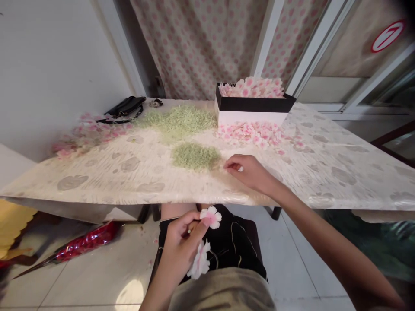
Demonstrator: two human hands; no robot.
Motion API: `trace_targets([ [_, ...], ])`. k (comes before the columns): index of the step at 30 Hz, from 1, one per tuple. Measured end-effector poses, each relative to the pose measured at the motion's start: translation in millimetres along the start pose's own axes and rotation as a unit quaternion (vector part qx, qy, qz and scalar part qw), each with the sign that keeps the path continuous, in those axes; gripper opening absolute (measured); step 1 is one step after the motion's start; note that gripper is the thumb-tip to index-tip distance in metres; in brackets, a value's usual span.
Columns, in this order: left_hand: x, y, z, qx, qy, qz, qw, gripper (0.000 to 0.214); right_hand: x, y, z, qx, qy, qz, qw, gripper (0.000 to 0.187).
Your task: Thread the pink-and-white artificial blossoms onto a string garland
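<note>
Low over my lap, my left hand (184, 237) pinches a pink-and-white artificial flower (212, 217) between thumb and fingers. A second artificial flower (199, 261) hangs below, against the same hand. My right hand (244, 170) is at the front of the table with its fingers drawn together. A small white bit (240, 169) shows by its fingers, but I cannot make out what they grip. Just left of it lies a small heap of fine pale green pieces (196, 156). Behind that spreads a larger pale green heap (181, 119).
A black-and-white box (254, 106) holds many pink blossoms; more loose blossoms (256, 134) lie before it. Further blossoms (84, 134) and a black bag (126, 106) are at the left of the patterned tablecloth (129, 185). A red wrapped bundle (87, 242) lies on the floor.
</note>
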State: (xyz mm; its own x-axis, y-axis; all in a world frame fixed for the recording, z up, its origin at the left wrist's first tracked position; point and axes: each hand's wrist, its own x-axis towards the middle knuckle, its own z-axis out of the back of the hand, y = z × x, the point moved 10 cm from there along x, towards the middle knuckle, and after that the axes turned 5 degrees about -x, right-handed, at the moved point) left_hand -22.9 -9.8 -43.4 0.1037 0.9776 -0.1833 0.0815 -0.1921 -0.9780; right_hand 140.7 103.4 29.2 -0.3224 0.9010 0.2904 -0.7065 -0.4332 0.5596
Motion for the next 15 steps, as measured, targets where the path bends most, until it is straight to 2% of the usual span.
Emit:
trace_targets([
  [3,0.1,2.3,3.1,0.001,-0.009,0.003,1.0,0.029,17.9,5.1,-25.1,-0.053,0.055,0.029,0.997,0.006],
  [6,-0.2,2.3,4.1,0.004,-0.011,0.0,1.0,0.029,23.8,9.6,-40.5,-0.087,0.086,0.044,0.992,0.015],
  [10,0.2,1.9,3.6,0.006,-0.004,-0.011,1.0,0.032,24.2,13.9,-39.9,-0.086,0.09,0.052,0.991,0.017],
  [15,0.2,0.8,4.6,0.013,-0.007,-0.028,1.0,0.034,23.4,14.8,-28.5,-0.016,0.079,0.054,0.995,0.013],
])
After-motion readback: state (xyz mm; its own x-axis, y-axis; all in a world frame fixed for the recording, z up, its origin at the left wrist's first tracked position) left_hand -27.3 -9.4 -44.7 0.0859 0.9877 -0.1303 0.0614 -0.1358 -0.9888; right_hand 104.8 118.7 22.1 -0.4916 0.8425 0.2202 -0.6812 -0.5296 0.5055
